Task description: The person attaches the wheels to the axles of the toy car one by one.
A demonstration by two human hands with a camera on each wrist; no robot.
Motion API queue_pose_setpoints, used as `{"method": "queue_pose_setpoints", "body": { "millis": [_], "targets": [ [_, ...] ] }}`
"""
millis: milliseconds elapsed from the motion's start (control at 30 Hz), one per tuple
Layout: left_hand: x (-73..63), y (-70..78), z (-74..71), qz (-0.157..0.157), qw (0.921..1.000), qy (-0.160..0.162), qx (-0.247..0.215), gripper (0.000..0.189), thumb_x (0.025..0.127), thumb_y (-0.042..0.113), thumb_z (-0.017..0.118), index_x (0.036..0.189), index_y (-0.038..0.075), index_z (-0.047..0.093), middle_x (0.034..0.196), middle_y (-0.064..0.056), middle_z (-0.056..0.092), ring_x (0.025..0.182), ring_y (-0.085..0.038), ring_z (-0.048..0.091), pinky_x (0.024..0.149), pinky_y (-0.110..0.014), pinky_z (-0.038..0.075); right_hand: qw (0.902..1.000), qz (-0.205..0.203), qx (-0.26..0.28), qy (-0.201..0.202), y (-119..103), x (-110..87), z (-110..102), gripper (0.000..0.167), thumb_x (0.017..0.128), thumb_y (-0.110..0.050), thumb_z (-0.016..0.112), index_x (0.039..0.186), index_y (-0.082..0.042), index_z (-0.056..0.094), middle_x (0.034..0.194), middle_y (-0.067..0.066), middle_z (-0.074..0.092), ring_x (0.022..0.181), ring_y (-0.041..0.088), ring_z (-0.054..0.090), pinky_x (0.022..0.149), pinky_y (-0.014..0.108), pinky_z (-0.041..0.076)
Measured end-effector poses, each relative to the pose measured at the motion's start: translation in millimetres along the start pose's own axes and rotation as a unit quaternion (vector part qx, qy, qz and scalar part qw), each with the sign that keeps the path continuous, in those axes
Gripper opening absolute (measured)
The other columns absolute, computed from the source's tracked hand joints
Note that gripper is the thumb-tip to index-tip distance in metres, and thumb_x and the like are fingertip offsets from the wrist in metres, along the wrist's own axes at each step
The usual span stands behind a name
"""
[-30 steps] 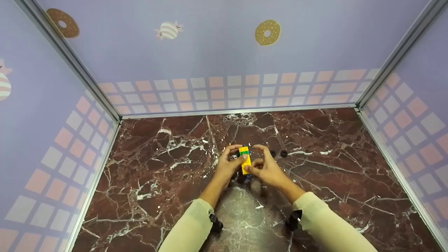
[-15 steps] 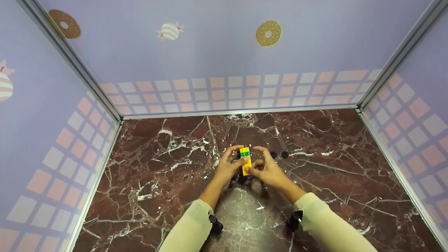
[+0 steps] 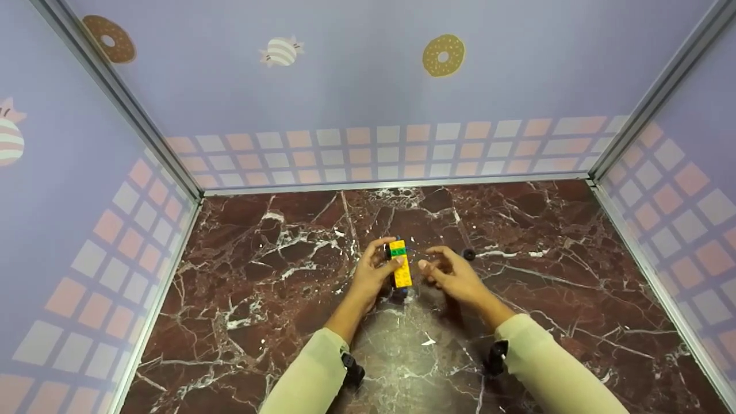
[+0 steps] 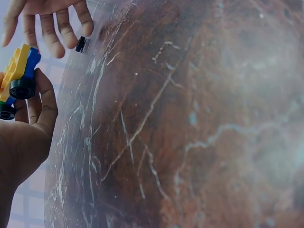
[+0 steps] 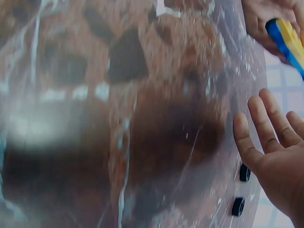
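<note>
My left hand grips a toy brick car, its thumb on top and its fingers round the far left side. The car has a yellow studded top with one green brick across it and blue parts below. Two black wheels show on one side of it in the left wrist view. Just right of the car, my right hand is held apart from it with nothing in it. Its fingers are spread and loosely bent in the right wrist view.
Beyond the right hand a loose black wheel lies on the dark red marbled tabletop. The right wrist view shows two such wheels, a nearer one and a farther one. Patterned lilac panels enclose the table's back and sides.
My right hand has let go of the car and moved off to the right, now covering one of the two loose wheels in the head view. The left hand still holds the car.
</note>
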State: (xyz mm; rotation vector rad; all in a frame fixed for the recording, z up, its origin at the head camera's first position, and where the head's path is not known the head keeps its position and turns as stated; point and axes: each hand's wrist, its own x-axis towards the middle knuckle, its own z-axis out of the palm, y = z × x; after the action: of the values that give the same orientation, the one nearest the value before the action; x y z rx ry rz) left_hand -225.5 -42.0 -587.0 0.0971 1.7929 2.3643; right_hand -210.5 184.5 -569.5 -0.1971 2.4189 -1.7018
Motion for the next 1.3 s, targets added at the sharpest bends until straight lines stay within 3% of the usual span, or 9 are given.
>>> {"method": "queue_pose_setpoints", "body": {
  "millis": [200, 400, 533, 733, 933, 1100, 1300],
  "targets": [
    [-0.1, -1.5, -1.7, -0.015, 0.9999, 0.001, -0.004, 0.055, 0.102, 0.006, 0.076, 0.153, 0.011, 0.057, 0.124, -0.010, 0.073, 0.098, -0.020, 0.074, 0.082, -0.037, 0.070, 0.9947, -0.029, -0.092, 0.035, 10, 3.5, -15, 0.045, 0.104, -0.021, 0.077, 0.140, 0.003, 0.066, 0.113, 0.018, 0.080, 0.094, 0.028, 0.076, 0.080, 0.027, 0.063],
    [-1.5, -1.0, -2.7, -0.019, 0.9997, -0.013, -0.005, 0.056, 0.104, 0.009, 0.076, 0.155, 0.014, 0.055, 0.125, -0.011, 0.070, 0.094, -0.024, 0.076, 0.077, -0.049, 0.072, 0.9766, -0.089, -0.181, 0.075, 18, 6.0, -24, 0.038, 0.096, -0.006, 0.082, 0.131, 0.006, 0.071, 0.114, 0.023, 0.074, 0.096, 0.035, 0.073, 0.090, 0.051, 0.064],
    [-3.7, -0.3, -3.3, -0.030, 0.9992, -0.023, -0.006, 0.055, 0.105, 0.011, 0.075, 0.156, 0.019, 0.054, 0.128, -0.013, 0.067, 0.088, -0.029, 0.077, 0.070, -0.061, 0.070, 0.9652, -0.108, -0.222, 0.087, 23, 8.4, -27, 0.039, 0.092, -0.002, 0.084, 0.128, 0.007, 0.073, 0.113, 0.022, 0.069, 0.099, 0.038, 0.072, 0.092, 0.053, 0.062],
    [-5.4, -0.3, -3.1, -0.038, 0.9986, -0.035, -0.007, 0.055, 0.106, 0.010, 0.073, 0.156, 0.020, 0.053, 0.132, -0.017, 0.065, 0.092, -0.032, 0.076, 0.067, -0.057, 0.071, 0.9555, -0.105, -0.260, 0.090, 30, 10.2, -30, 0.043, 0.090, 0.004, 0.082, 0.132, 0.005, 0.073, 0.121, 0.021, 0.065, 0.102, 0.036, 0.072, 0.095, 0.052, 0.063],
    [-5.5, -1.0, -3.2, -0.039, 0.9982, -0.046, 0.001, 0.058, 0.107, 0.011, 0.073, 0.159, 0.016, 0.049, 0.130, -0.017, 0.068, 0.093, -0.032, 0.077, 0.067, -0.056, 0.071, 0.9486, -0.115, -0.282, 0.086, 37, 12.6, -33, 0.047, 0.088, 0.004, 0.079, 0.135, 0.006, 0.073, 0.135, 0.026, 0.066, 0.118, 0.048, 0.069, 0.107, 0.063, 0.060],
    [-5.3, -3.0, -3.8, -0.032, 0.9982, -0.049, 0.011, 0.057, 0.107, 0.013, 0.074, 0.158, 0.014, 0.049, 0.124, -0.014, 0.071, 0.087, -0.028, 0.078, 0.067, -0.052, 0.072, 0.9403, -0.144, -0.289, 0.107, 73, 27.1, -36, 0.042, 0.086, -0.002, 0.081, 0.128, 0.001, 0.077, 0.129, 0.020, 0.071, 0.113, 0.047, 0.068, 0.101, 0.062, 0.061],
    [-6.6, -4.2, -4.0, -0.028, 0.9985, -0.045, 0.015, 0.052, 0.105, 0.013, 0.075, 0.153, 0.016, 0.054, 0.126, -0.013, 0.071, 0.089, -0.026, 0.078, 0.065, -0.047, 0.071, 0.9314, -0.156, -0.310, 0.110, 115, 47.2, -41, 0.035, 0.086, -0.009, 0.085, 0.121, -0.007, 0.080, 0.124, 0.012, 0.072, 0.105, 0.035, 0.069, 0.093, 0.056, 0.062]
  ]
}}
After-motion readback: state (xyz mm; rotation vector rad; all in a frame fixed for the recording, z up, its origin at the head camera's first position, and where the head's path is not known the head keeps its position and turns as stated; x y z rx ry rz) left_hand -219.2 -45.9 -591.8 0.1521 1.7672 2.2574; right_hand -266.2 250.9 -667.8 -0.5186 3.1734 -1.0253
